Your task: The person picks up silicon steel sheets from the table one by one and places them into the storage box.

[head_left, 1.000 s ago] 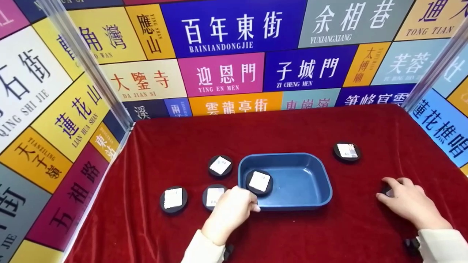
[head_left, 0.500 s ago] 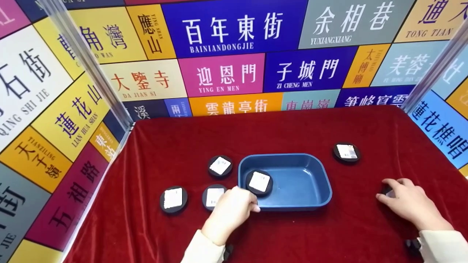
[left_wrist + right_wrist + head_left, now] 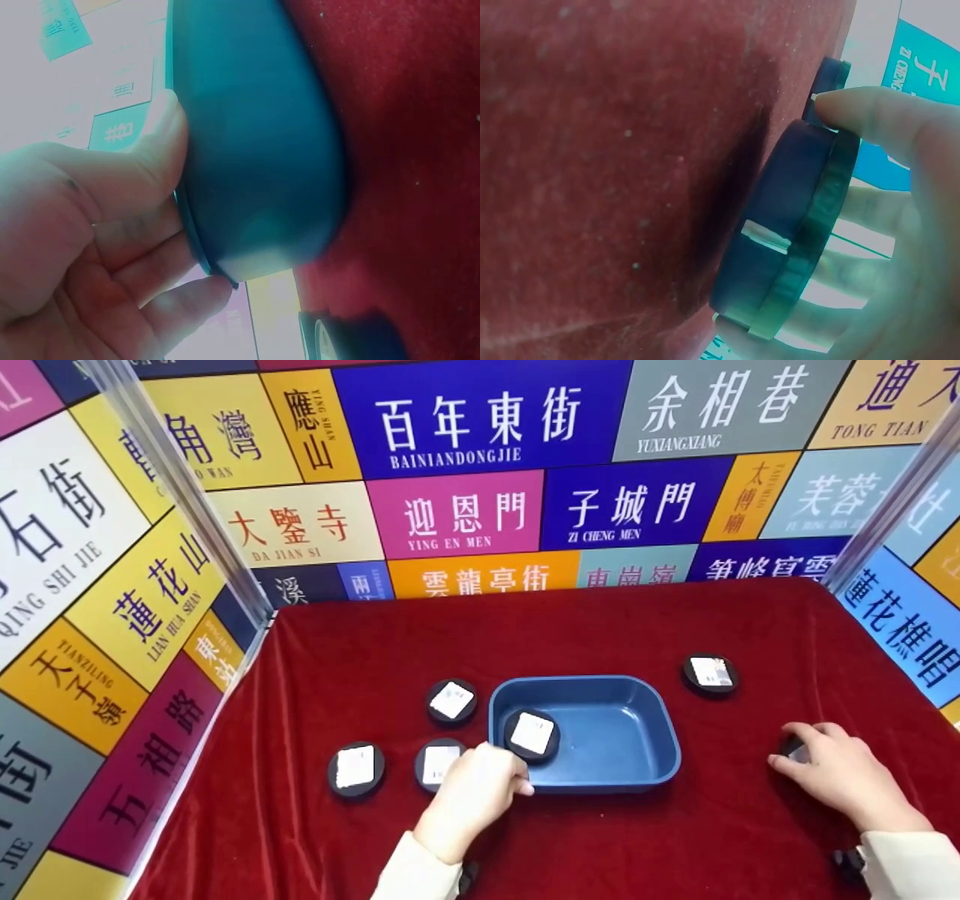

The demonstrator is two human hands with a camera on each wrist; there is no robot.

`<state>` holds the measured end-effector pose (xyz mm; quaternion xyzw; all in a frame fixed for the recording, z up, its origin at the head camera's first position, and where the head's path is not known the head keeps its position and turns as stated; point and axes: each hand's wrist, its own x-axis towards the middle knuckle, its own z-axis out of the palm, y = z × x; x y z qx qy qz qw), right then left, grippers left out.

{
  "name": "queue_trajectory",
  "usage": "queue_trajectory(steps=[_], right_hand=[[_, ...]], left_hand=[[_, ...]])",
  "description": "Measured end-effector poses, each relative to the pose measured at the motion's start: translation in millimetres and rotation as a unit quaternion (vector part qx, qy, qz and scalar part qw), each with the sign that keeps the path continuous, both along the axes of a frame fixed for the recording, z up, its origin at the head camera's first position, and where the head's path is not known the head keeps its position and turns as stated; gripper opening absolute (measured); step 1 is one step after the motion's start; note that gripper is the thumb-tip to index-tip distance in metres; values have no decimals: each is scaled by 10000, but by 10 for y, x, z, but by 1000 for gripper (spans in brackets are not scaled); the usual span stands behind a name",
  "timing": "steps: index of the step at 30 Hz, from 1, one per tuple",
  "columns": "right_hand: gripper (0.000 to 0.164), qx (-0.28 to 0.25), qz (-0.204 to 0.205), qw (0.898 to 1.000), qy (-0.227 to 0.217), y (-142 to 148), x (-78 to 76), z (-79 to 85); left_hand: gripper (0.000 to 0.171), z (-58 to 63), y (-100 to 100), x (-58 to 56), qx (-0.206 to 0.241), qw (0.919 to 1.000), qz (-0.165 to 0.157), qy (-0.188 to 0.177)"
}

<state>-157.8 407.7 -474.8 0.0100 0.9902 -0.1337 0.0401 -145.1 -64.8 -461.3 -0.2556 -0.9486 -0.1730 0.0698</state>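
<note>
A blue rectangular plastic bin (image 3: pixel 615 739) stands mid-table, holding one round black lidded case (image 3: pixel 532 734) with a white label. My left hand (image 3: pixel 480 791) grips the bin's near-left rim; in the left wrist view the thumb (image 3: pixel 161 142) lies against the outer wall and the fingers are inside. At the right, my right hand (image 3: pixel 844 769) holds another round black case (image 3: pixel 787 187) by its edge, thumb on one side and fingers on the other. A pale strip crosses that case's side, close over the cloth. In the head view the hand hides most of it.
Left of the bin lie three labelled black cases: one behind (image 3: pixel 451 701), one partly behind my left hand (image 3: pixel 439 765), and one farther left (image 3: pixel 356 770). Another case (image 3: pixel 711 673) lies behind and right of the bin. Red cloth (image 3: pixel 600 630) covers the table; sign-printed panels (image 3: pixel 480 435) surround it.
My right hand has shifted very slightly left with the round black case. The left hand, the bin and the other cases stay put.
</note>
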Motion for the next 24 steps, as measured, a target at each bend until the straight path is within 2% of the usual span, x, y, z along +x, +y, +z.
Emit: queue_trajectory(steps=[7, 24], right_hand=[[59, -77, 153, 9994, 299, -45, -23, 12], [63, -217, 229, 9991, 298, -149, -54, 124]], left_hand=[[7, -5, -2, 3, 17, 10000, -44, 61], [9, 3, 0, -4, -12, 10000, -11, 5]])
